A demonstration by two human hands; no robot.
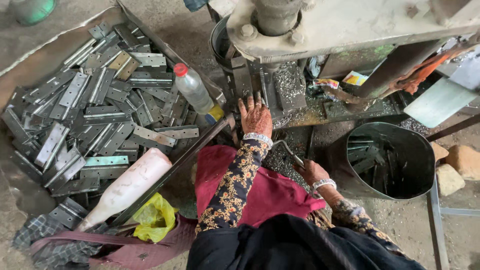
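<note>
left hand (255,116) flattening on press bed (290,87), holding nothing | right hand (311,171) gripping lever handle (289,150) | keeping fingers away from punch

Shallow tray (150,36) heaped with metal hinges (90,115), two plastic bottles (195,92).

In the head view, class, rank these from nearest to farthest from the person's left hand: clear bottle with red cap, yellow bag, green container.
From the left hand:
1. Clear bottle with red cap, just left, on the hinges.
2. Yellow bag, lower left.
3. Green container, top left corner.
</note>
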